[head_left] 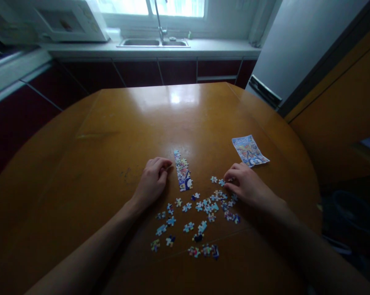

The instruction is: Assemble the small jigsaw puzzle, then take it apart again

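A narrow assembled strip of jigsaw puzzle [182, 170] lies on the wooden table, its right edge uneven. Just left of it rests my left hand [154, 176], its fingers curled toward the thumb; whatever may be inside them is hidden. My right hand [244, 182] is over the right side of the loose pieces, thumb and fingertips closed around a small puzzle piece [230, 179]. Beside those fingertips lies a light blue piece [222, 182], and another piece [214, 179] is a little further left. Many loose pieces [207, 205] are scattered between my forearms, some overlapping.
A creased picture sheet [250, 150] lies beyond my right hand. The round wooden table [135, 119] has a glossy top. Behind it are a counter with a sink [141, 42], a microwave [68, 22] and a refrigerator [298, 45] at the right.
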`<state>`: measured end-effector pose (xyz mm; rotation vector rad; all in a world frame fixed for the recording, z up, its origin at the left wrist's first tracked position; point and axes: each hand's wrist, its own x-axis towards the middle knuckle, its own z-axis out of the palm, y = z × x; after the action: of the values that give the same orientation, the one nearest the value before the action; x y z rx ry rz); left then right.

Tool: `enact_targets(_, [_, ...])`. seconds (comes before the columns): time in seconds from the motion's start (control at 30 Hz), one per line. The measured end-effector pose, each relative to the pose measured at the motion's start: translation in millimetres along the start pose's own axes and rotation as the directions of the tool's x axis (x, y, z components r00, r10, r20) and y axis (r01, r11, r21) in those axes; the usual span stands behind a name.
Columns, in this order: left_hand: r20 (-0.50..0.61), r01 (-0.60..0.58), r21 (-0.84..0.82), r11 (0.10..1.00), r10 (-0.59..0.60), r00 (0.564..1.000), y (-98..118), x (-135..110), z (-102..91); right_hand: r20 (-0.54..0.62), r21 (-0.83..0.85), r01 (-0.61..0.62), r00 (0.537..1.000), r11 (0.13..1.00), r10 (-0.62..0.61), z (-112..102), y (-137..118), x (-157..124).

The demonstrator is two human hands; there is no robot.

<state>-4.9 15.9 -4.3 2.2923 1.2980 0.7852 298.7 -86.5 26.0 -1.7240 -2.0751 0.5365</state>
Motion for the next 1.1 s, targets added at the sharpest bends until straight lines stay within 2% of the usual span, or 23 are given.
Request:
enact_targets(0.33, [0.0,-0.001,0.016,1.0,0.001,1.0,-2.3,0.3,0.1,-0.115,0.027,-0.036,0.993,0.999,0.039,-20.2,15.7,0.9])
enact_targets(0.47, [0.002,-0.013,0.016,1.0,0.013,1.0,-2.0,0.6,-0.5,-0.116,0.034,-0.041,0.992,0.999,0.045,-23.6,15.0,-0.1])
enact_targets(0.6, [-0.002,-0.011,0.02,1.0,0.011,1.0,-1.4,0.8,-0.6,-0.065,0.054,-0.026,0.997,0.998,0.03,-18.2,1.9,-1.5])
enact_targets(0.83, [0.004,-0.015,0.012,1.0,0.015,1.0,0.2,0.5,-1.0,0.09,0.11,0.175,0.979,0.979,-0.185,3.1,-27.8,-5.4])
enact_targets(1.1, [0.003,-0.007,0.003,1.0,0.007,1.0,1.5,-0.1,0.3,0.169,0.104,0.235,0.953,0.966,-0.25,9.7,-24.2,-5.2])
